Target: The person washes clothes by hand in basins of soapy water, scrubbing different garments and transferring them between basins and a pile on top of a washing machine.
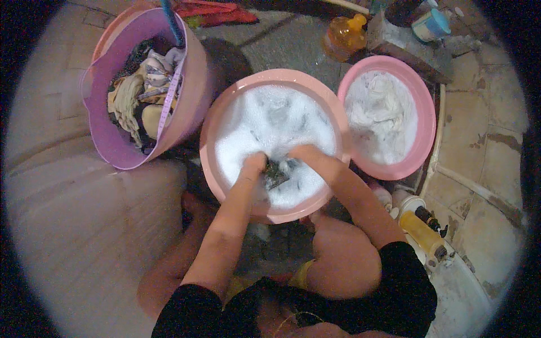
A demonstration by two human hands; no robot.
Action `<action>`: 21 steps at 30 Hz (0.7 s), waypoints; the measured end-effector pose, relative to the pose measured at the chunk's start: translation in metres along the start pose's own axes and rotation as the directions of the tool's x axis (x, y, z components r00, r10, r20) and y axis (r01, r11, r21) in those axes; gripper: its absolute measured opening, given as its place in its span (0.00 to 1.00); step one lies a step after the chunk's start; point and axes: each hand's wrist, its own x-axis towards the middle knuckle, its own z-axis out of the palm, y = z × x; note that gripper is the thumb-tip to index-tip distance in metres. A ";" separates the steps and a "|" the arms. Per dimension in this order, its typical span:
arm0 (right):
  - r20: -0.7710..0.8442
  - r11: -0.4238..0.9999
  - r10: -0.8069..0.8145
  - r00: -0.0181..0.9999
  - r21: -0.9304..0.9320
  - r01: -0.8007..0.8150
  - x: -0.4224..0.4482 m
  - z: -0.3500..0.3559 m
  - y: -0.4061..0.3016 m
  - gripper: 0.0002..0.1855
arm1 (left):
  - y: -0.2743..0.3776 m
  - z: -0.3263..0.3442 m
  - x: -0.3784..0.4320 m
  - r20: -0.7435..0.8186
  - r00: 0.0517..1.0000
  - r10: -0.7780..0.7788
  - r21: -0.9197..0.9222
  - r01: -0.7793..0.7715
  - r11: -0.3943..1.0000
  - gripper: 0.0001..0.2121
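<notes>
A round peach plastic basin [211, 177] stands before me, filled with white suds [241, 118]. My left hand [255, 162] dips into the foam near the middle, beside a dark wet cloth [275, 176] that breaks the surface. On the other side of that cloth, my right hand [301, 151] is sunk in the suds, tilted inward. Foam hides the fingers of both hands, so their grip does not show. Most of what lies under the foam is hidden too.
At left, a tilted purple tub [203, 88] holds a heap of clothes [129, 97]. A pink basin [426, 126] with soapy white cloth [386, 110] touches the peach one at right. Behind are an orange jug [344, 38] and a concrete block [405, 48]. Bottles [422, 234] lie at lower right.
</notes>
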 end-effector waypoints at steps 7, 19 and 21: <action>-0.525 0.764 -0.094 0.846 0.506 0.399 -0.058 -0.088 -0.182 0.38 | -0.033 -0.057 -0.104 -0.473 0.799 -0.371 -0.839 -0.280 0.466 0.10; -0.209 0.747 -0.498 0.841 0.389 0.539 -0.108 -0.098 -0.226 0.11 | -0.004 -0.046 -0.129 0.068 0.994 -0.083 -0.845 0.013 -0.535 0.30; -0.436 0.787 -0.533 0.725 0.057 0.614 -0.103 -0.099 -0.228 0.13 | -0.008 -0.026 -0.112 -0.002 0.994 -0.111 -0.844 -0.062 -0.532 0.27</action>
